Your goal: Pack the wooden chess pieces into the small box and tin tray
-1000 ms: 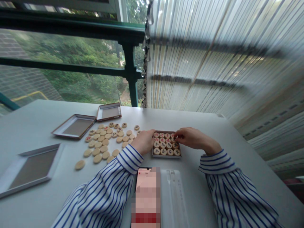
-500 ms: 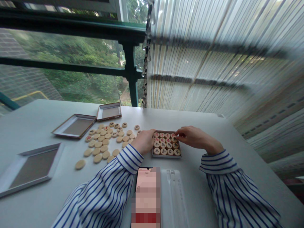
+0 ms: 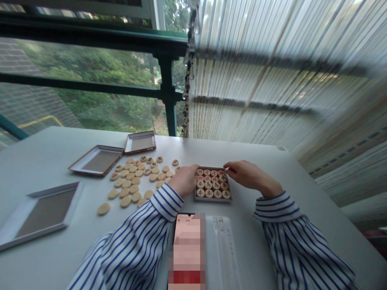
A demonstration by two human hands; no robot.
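A small shallow box [image 3: 213, 199] lies on the table, filled with rows of round Chinese chess pieces [image 3: 215, 185], red characters at the back and black ones in front. My left hand [image 3: 185, 180] holds the box by its left side, fingers curled at the far left corner. At the far right corner, my right hand [image 3: 246, 174] pinches the box's edge between thumb and fingers. Some fingertips are hidden. Loose chess pieces [image 3: 134, 189] lie scattered left of my left hand, most with blank sides up, a few showing characters.
Farther left lie an open box half [image 3: 78, 163], a smaller one [image 3: 127, 147] behind it, and a larger pale tray [image 3: 65, 219]. A phone [image 3: 187, 245] and a clear plastic case [image 3: 222, 249] lie between my forearms on the white table [image 3: 256, 237]. String curtains hang behind.
My right fingers have drawn back from over the pieces to the box's far right corner. The left hand stays at the box's left side. The view has shifted slightly.
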